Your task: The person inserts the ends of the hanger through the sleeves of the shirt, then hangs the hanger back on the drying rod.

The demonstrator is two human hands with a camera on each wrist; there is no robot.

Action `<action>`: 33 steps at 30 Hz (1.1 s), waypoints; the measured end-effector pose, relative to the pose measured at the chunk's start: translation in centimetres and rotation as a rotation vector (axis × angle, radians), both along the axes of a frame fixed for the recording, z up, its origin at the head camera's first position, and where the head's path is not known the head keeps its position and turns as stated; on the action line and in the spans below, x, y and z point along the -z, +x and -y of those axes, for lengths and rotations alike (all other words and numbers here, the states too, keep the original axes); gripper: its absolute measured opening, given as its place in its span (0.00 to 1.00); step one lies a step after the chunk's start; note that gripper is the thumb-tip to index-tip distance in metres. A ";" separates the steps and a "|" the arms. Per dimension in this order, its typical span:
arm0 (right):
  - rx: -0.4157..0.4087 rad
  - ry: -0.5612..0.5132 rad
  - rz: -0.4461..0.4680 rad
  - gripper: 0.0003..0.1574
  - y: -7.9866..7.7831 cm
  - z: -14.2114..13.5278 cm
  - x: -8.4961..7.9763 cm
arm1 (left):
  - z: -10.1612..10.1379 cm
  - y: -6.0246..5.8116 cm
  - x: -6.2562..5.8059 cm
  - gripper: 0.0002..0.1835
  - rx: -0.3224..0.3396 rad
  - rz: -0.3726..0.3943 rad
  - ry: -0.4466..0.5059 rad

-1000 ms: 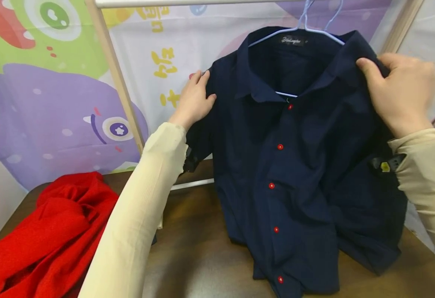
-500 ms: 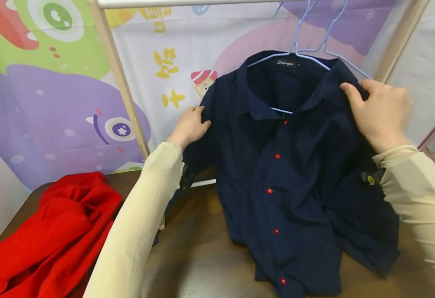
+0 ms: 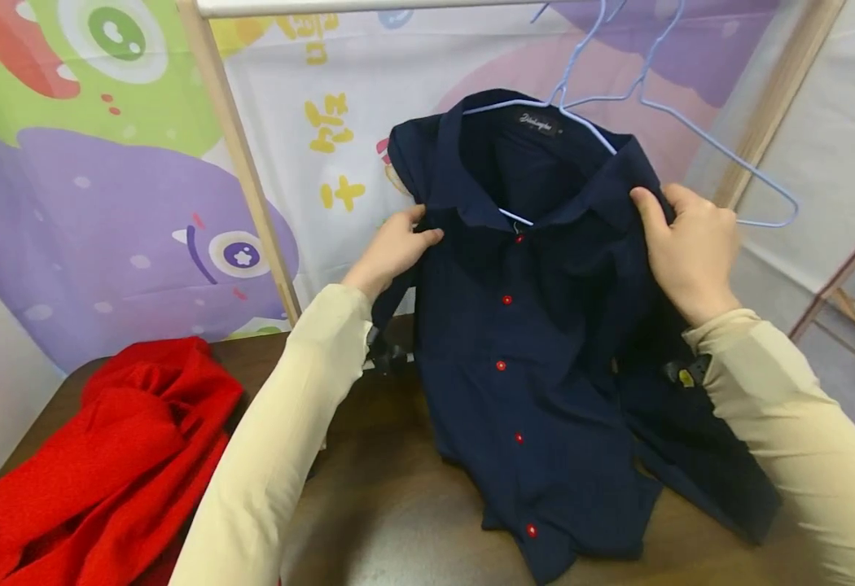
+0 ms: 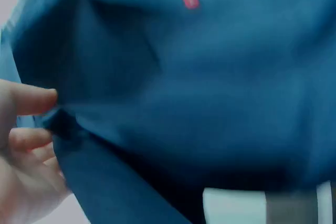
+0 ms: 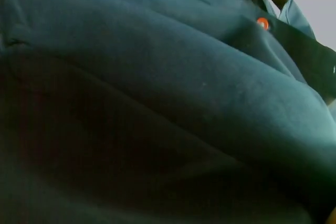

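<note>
A dark navy shirt (image 3: 464,325) with red buttons hangs on a light blue wire hanger (image 3: 561,102), its collar spread around the hanger's neck. My left hand (image 3: 396,248) pinches the cloth near the shirt's left-side armhole; in the left wrist view thumb and fingers close on a fold of the navy cloth (image 4: 210,103). At the opposite shoulder, my right hand (image 3: 694,248) grips the fabric beside the collar, thumb in front. Only navy cloth (image 5: 173,66) and two orange-red buttons fill most of the right wrist view.
Behind the shirt, a second blue wire hanger (image 3: 721,150) hangs from the rack with its right arm bare. The rack has a white top bar (image 3: 369,8) and a wooden post (image 3: 240,163). A crumpled red garment (image 3: 120,439) lies at left on the brown table (image 3: 391,529).
Both hands and the shirt have shifted, with the right hand moving left and down. The shirt's hanger has moved left, exposing more of the hanger behind. The red garment stays put.
</note>
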State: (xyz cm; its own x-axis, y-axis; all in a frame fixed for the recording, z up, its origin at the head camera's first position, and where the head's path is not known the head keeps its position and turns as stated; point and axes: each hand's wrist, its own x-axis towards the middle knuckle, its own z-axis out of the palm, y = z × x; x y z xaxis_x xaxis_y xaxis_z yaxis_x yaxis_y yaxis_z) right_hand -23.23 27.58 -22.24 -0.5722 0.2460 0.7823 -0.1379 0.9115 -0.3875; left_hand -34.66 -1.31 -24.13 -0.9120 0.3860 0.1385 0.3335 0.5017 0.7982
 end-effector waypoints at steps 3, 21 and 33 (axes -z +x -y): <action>-0.014 -0.018 -0.022 0.31 0.1 0.5 0.3 | -1.2 0.7 -1.2 0.29 0.063 0.093 0.298; -0.031 -0.005 0.011 0.25 0.9 1.2 0.8 | 1.3 2.2 6.2 0.33 -0.059 0.405 0.309; -0.065 -0.017 0.002 0.26 1.1 1.7 1.7 | 0.2 3.4 5.9 0.26 0.124 0.641 1.038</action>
State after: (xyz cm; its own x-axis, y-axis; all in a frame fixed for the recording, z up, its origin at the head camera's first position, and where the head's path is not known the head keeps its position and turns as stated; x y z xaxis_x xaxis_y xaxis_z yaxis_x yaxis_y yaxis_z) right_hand -22.10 25.89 -23.99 -0.5895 0.2213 0.7769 -0.1960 0.8938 -0.4033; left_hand -31.26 -1.55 -30.06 -0.8929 0.4493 -0.0284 -0.2667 -0.4769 0.8375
